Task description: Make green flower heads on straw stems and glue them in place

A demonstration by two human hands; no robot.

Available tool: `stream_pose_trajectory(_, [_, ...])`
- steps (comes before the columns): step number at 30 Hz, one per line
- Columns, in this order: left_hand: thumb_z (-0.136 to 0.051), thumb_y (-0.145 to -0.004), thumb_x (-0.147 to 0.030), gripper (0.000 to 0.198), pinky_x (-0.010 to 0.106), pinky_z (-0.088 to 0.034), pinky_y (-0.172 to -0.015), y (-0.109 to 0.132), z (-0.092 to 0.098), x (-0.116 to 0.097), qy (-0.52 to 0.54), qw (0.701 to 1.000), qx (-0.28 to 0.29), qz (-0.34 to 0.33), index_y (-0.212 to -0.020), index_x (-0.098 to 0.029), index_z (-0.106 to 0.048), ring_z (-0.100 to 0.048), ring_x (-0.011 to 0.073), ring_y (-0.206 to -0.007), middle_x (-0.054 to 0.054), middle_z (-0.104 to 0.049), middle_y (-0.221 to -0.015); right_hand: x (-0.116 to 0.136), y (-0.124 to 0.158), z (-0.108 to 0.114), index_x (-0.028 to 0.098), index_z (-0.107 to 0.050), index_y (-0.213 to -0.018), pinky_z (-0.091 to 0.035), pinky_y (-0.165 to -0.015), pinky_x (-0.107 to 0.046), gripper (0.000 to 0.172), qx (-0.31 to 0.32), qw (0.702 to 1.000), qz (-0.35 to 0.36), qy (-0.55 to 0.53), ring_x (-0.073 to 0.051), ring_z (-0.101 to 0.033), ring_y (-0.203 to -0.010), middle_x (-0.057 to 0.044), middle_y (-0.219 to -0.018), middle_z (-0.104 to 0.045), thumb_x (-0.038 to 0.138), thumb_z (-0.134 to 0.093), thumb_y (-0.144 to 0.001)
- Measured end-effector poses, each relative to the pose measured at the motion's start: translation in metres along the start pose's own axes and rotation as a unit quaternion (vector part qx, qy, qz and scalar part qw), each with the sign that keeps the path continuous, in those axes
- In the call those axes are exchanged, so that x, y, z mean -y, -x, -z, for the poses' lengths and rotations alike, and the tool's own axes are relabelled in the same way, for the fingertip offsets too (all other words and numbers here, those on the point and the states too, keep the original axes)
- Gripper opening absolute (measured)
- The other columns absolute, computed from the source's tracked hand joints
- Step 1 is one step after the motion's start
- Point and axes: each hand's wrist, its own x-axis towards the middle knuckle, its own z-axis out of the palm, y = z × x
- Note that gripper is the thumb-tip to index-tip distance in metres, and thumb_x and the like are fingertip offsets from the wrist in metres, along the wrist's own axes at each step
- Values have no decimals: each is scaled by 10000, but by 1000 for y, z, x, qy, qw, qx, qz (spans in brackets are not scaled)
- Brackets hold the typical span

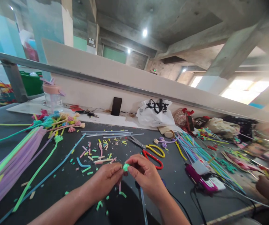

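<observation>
- Left hand (108, 178) and right hand (142, 173) pinch one green piece (125, 167), likely pipe cleaner, between their fingertips.
- Scissors (152, 153) lie just beyond on the desk (61, 181).

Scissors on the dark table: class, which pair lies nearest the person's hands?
The red-handled scissors, just beyond the right hand pinching the green piece; the yellow-handled scissors lie farther back.

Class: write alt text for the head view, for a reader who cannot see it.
A left hand and right hand pinch a small green piece between them over a dark table. Scissors with red and yellow handles lie behind among colourful cuttings.
</observation>
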Motion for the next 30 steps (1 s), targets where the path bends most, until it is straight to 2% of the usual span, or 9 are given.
stream_pose_trajectory(7, [-324, -902, -335, 316, 231, -317, -569, 2, -12, 5, 28, 998, -49, 4, -646, -191, -442, -400, 128, -607, -20, -448, -623, -4, -1, -4, 207, -626, -799, -431, -640, -270, 32, -17, 1000, -11, -9, -156, -542, -703, -20, -783, -569, 221, -597, -794])
stream_pose_trajectory(11, [-348, -898, -362, 321, 228, -306, -557, 3, -15, 5, 65, 997, -49, 19, -656, -185, -462, -377, 123, -608, -25, -432, -622, -3, -1, -4, 202, -620, -771, -425, -620, -262, 31, -31, 999, -14, -16, -154, -534, -684, -13, -750, -565, 228, -606, -780])
stream_pose_trajectory(15, [-400, -883, -409, 332, 211, -285, -540, 3, -17, 6, 168, 983, -48, 47, -650, -178, -448, -343, 104, -604, -37, -396, -625, 0, 0, -4, 199, -628, -770, -420, -617, -255, 57, -37, 998, -24, -38, -150, -526, -681, -12, -743, -569, 256, -624, -772])
stream_pose_trajectory(17, [-438, -865, -436, 321, 203, -266, -520, 2, -17, 6, 230, 969, -51, 72, -678, -175, -460, -318, 92, -580, -46, -380, -622, 2, 0, -3, 210, -642, -856, -432, -635, -261, 119, -42, 995, -37, -88, -153, -538, -694, -19, -773, -586, 301, -617, -783])
stream_pose_trajectory(19, [-459, -851, -460, 317, 198, -233, -491, 1, -15, 4, 281, 953, -49, 101, -716, -174, -480, -286, 81, -540, -58, -358, -595, 3, 2, -3, 236, -633, -982, -444, -640, -268, 205, -78, 988, -45, -125, -155, -553, -698, -24, -819, -605, 339, -587, -810])
stream_pose_trajectory(21, [-472, -843, -473, 324, 197, -203, -472, 1, -13, 0, 324, 938, -44, 117, -730, -171, -493, -255, 74, -508, -67, -338, -560, 3, 3, -3, 248, -644, -974, -445, -636, -273, 182, -144, 985, -25, -92, -159, -559, -690, -28, -829, -618, 325, -572, -825])
stream_pose_trajectory(24, [-519, -822, -458, 313, 196, -173, -457, 2, -9, -5, 389, 912, -47, 123, -715, -166, -489, -215, 65, -483, -75, -319, -535, 2, 5, -4, 243, -676, -795, -445, -677, -296, 93, -223, 973, 46, 28, -180, -576, -711, -34, -784, -642, 235, -585, -814])
stream_pose_trajectory(27, [-550, -809, -434, 289, 200, -134, -439, 2, -9, -6, 445, 886, -45, 123, -722, -165, -490, -173, 58, -468, -77, -313, -541, 0, 9, -8, 263, -701, -822, -454, -733, -323, 161, -237, 960, 114, 98, -204, -600, -765, -43, -791, -665, 172, -568, -818])
stream_pose_trajectory(30, [-539, -824, -419, 276, 205, -127, -432, 2, -10, -3, 466, 876, -37, 118, -729, -162, -505, -192, 56, -459, -70, -330, -541, -3, 12, -14, 288, -665, -1067, -451, -799, -349, 304, -210, 950, 160, 169, -218, -595, -884, -61, -939, -660, 137, -538, -835])
